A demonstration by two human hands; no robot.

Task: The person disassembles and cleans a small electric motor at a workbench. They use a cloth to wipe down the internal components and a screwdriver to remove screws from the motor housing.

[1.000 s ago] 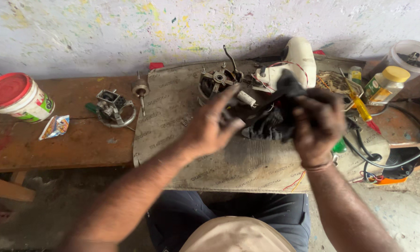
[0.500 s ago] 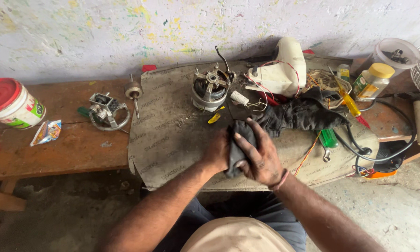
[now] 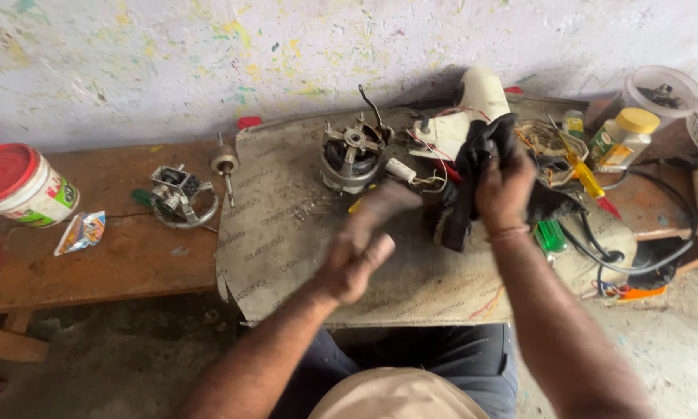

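Right hand, at 2 o'clock from frame centre, clamped on black cloth above the brown mat. Left hand, near centre, motion-blurred; fingers loosely curled, holding nothing visible. Small motor at 12 o'clock of left hand; yellow-handled screwdriver at 3 o'clock of cloth.

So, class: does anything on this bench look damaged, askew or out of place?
Yes. The motor sits stripped open, its wires trailing loose, and a crumpled wrapper lies beside the tub.
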